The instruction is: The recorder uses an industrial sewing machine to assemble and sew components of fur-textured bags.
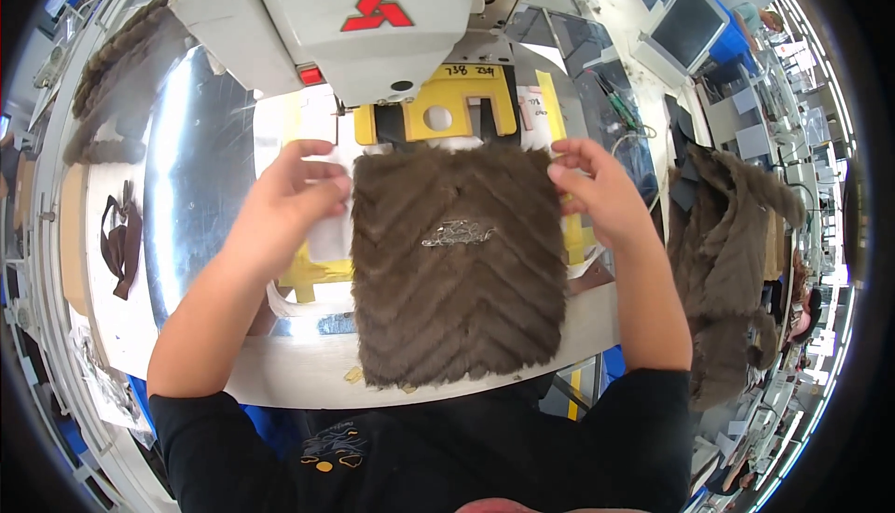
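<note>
A square panel of brown fur (438, 303) with chevron-like ridges lies flat in front of me, a small silvery, glittering motif at its middle. At its upper left edge is my left hand (300, 194), slightly blurred, fingers bent but apart; whether they touch the fur is hard to tell. My right hand (597, 191) is at the upper right edge, fingertips beside or on the fur, thumb apart from them. Just beyond the panel sits a yellow-edged template (480, 79) with a round hole and slots, under the head of a large white machine (364, 19).
White sheet with yellow tape (550, 103) lies beneath on the metal plate (214, 159). More brown fur pieces (722, 270) hang at the right, others (117, 84) at the far left. A dark strap (119, 242) lies left; a monitor (688, 23) stands back right.
</note>
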A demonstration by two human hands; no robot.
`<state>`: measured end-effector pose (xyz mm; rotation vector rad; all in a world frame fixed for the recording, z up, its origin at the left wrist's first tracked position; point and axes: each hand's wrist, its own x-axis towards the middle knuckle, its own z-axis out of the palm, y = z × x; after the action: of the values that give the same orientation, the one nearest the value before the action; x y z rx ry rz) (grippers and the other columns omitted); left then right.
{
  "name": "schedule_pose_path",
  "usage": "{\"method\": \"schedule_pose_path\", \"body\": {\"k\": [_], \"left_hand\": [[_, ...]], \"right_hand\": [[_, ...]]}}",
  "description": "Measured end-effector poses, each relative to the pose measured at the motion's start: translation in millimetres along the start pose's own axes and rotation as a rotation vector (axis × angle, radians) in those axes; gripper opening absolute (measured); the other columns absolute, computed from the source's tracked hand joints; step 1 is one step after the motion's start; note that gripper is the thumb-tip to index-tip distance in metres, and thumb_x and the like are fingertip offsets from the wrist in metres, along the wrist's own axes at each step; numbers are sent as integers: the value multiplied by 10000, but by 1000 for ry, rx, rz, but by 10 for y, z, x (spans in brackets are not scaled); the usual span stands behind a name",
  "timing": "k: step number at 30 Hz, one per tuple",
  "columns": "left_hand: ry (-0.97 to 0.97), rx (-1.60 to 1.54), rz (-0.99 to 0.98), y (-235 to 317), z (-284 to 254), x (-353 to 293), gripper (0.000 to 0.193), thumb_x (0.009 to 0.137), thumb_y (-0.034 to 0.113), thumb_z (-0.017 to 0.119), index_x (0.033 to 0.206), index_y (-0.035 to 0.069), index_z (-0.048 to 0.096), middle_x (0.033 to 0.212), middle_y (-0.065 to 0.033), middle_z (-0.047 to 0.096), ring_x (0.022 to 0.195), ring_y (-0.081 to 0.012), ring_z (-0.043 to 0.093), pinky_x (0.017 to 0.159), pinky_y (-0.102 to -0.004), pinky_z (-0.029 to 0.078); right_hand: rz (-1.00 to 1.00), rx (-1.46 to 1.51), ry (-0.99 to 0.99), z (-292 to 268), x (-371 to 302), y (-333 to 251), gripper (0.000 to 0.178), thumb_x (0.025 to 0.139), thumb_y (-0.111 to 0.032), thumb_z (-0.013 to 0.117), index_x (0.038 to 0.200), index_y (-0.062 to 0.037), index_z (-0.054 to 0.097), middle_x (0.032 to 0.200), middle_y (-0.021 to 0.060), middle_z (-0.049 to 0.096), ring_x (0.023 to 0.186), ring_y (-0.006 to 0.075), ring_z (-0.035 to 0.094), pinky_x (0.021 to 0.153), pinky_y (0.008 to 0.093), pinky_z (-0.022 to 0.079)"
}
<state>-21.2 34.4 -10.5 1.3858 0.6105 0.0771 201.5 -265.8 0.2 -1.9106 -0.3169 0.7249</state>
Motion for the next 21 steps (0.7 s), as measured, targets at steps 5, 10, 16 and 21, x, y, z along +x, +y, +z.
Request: {"method": "schedule_pose_path", "body": {"k": [5,10,16,21], "left_hand": [[9,-109,-52,35,218,-146,597,903,118,751,1406,-18,461,1262,-153,556,975,-168,586,800,-303,506],[25,105,-174,23,282,-293,661,898,66,742,1456,76,388,787,-15,583,652,-90,503,612,-235,394],[11,629,193,-152,294,-382,445,899,10,691,1323,55,567,693,-3,558,617,-77,501,593,-264,428],[150,751,315,-208,313,-281,341,908,31,683,1248,30,657,652,-44,530,555,-120,499,570,-296,443]], "right_hand": [[-69,133,-37,81,-132,92,469,898,-143,767,1302,-14,567,1252,91,565,919,106,612,795,288,534],[-111,-145,8,117,-190,66,446,882,-124,768,1277,-18,590,1128,93,621,806,103,598,778,278,524],[-110,-498,63,265,-245,-26,371,895,-151,741,1228,-34,625,807,83,624,698,178,592,704,335,498],[-182,-471,83,360,-134,-24,356,897,-152,730,1219,-41,625,778,98,626,683,227,603,684,365,491]]}}
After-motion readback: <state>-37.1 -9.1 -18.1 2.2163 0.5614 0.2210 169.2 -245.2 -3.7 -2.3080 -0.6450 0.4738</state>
